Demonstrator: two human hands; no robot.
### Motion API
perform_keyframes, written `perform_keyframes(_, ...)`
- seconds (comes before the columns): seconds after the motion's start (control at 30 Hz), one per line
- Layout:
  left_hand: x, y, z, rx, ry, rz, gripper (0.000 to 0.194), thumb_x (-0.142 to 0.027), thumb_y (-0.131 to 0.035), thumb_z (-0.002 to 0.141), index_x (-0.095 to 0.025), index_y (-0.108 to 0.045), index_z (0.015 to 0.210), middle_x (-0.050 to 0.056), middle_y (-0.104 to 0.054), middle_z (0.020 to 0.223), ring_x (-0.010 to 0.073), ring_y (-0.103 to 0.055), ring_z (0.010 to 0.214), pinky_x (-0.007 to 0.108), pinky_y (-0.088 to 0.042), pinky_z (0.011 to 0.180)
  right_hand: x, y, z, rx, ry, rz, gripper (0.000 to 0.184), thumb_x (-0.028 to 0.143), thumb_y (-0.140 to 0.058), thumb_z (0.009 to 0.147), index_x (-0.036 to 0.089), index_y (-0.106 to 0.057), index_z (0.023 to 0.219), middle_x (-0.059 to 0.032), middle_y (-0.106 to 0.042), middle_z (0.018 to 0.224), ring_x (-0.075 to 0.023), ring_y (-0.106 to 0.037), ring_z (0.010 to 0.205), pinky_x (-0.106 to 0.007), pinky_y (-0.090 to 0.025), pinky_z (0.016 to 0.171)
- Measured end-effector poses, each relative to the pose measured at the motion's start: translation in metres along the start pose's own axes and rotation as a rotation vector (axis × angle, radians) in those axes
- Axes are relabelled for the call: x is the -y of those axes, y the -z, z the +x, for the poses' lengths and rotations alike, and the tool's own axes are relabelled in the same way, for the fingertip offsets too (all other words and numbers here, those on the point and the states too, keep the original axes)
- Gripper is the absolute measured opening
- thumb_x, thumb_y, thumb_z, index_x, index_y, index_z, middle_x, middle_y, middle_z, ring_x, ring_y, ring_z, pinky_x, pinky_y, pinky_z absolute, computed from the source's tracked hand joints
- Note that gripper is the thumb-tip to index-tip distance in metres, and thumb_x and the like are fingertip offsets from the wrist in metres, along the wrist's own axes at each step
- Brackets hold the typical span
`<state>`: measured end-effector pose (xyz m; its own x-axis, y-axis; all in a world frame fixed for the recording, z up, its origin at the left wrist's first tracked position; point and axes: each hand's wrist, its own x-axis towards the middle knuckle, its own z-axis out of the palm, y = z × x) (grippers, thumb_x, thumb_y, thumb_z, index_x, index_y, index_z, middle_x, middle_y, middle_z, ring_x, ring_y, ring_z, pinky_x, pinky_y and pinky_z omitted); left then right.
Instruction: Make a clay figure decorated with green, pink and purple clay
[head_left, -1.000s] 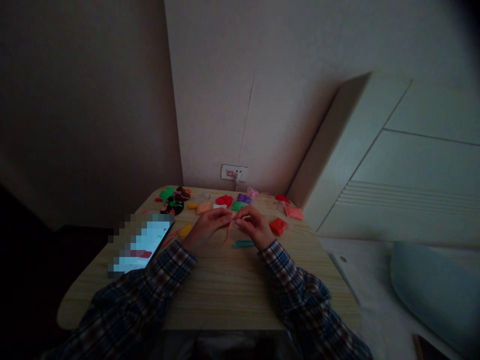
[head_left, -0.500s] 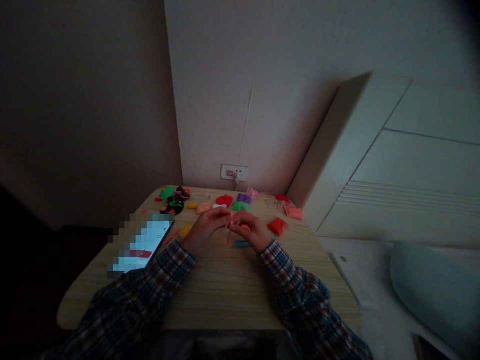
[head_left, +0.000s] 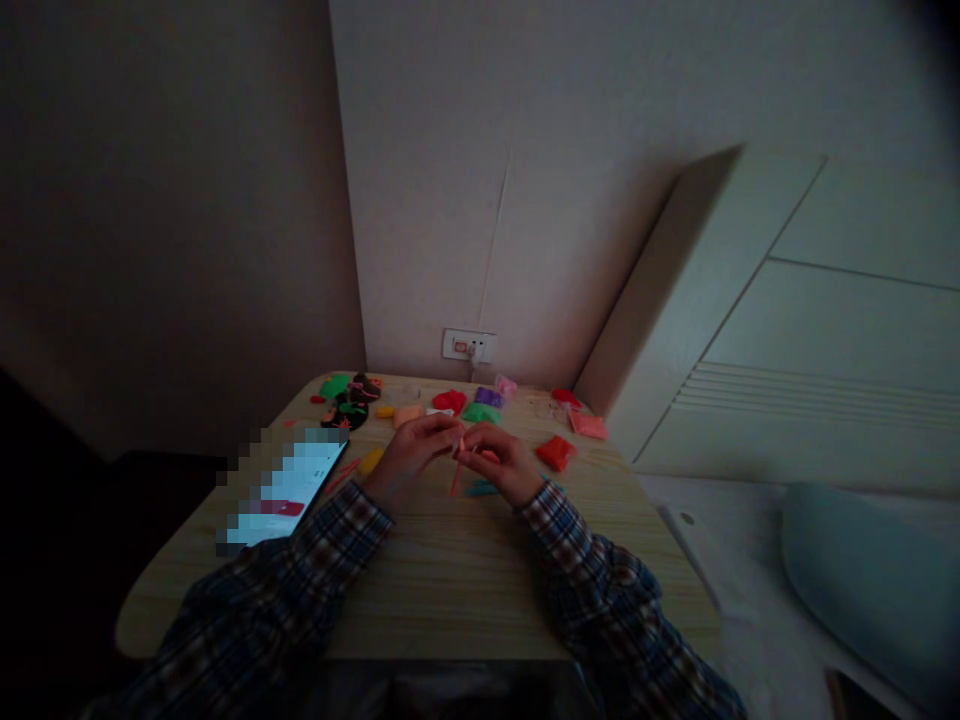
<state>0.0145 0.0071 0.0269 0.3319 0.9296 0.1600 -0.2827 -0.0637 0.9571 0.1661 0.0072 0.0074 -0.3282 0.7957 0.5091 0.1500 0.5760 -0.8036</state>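
My left hand (head_left: pixel 415 452) and my right hand (head_left: pixel 504 462) meet above the wooden table (head_left: pixel 450 600), fingertips pinched close together. Between them is a thin pink strip (head_left: pixel 455 482), apparently soft modelling clay, whose lower end hangs down below the fingers. Its upper part is mostly hidden by my fingertips. Beside my left wrist lie a yellow lump (head_left: pixel 370 461) and thin pink-orange sticks (head_left: pixel 343 475). Teal sticks (head_left: pixel 481 488) rest under my right hand, and a red packet (head_left: pixel 556 453) is to its right.
A lit phone or tablet (head_left: pixel 304 490), partly blurred out, lies at the left. Along the back are a green packet (head_left: pixel 481 412), a purple packet (head_left: pixel 489 397), a pink packet (head_left: pixel 589 425) and dark pieces with coloured bits (head_left: pixel 349 412). A wall socket (head_left: pixel 469 345) is behind the table.
My fingers have shifted slightly around the pink strip, and its hanging end has moved a little down and left. The other things lie where they were.
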Motion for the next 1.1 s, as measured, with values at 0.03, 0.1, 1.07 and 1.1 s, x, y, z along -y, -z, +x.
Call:
perform_keyframes(0.03, 0.001, 0.001, 0.000, 0.011, 0.017, -0.009, 0.018, -0.028, -0.065, 0.067, -0.013, -0.062, 0.077, 0.001, -0.059, 0.075, 0.0129, -0.053, 0.074, 0.025, -0.042, 0.071, 0.000, 0.000, 0.000, -0.005, 0.007, -0.001, 0.021, 0.040, -0.061, 0.074, 0.019, -0.060, 0.068, -0.0021, -0.057, 0.075, -0.0156, -0.055, 0.075, -0.030, -0.045, 0.069)
perform_keyframes(0.1, 0.004, 0.003, 0.001, 0.039, 0.044, 0.005, 0.026, -0.030, -0.065, 0.068, -0.013, -0.062, 0.087, 0.004, -0.060, 0.085, 0.0149, -0.054, 0.082, 0.027, -0.042, 0.075, 0.000, 0.002, 0.001, -0.032, 0.032, -0.005, 0.021, 0.039, -0.060, 0.074, 0.019, -0.060, 0.067, -0.0023, -0.057, 0.075, -0.0158, -0.055, 0.075, -0.031, -0.044, 0.070)
perform_keyframes(1.07, 0.011, 0.006, 0.003, 0.102, 0.025, 0.270, 0.020, -0.032, -0.066, 0.067, -0.013, -0.067, 0.075, 0.003, -0.062, 0.073, 0.0139, -0.053, 0.071, 0.025, -0.040, 0.066, -0.001, 0.008, 0.002, -0.236, 0.038, 0.062, 0.011, 0.026, -0.060, 0.074, 0.019, -0.057, 0.065, -0.0004, -0.051, 0.073, -0.0137, -0.050, 0.072, -0.027, -0.042, 0.065)
perform_keyframes(1.1, 0.011, 0.006, 0.003, 0.105, 0.038, 0.267, 0.021, -0.032, -0.065, 0.067, -0.013, -0.067, 0.077, 0.003, -0.062, 0.073, 0.0132, -0.052, 0.069, 0.024, -0.039, 0.064, -0.001, 0.007, 0.002, -0.237, 0.035, 0.060, 0.011, 0.026, -0.061, 0.073, 0.019, -0.057, 0.065, -0.0004, -0.051, 0.073, -0.0137, -0.050, 0.071, -0.028, -0.042, 0.065)
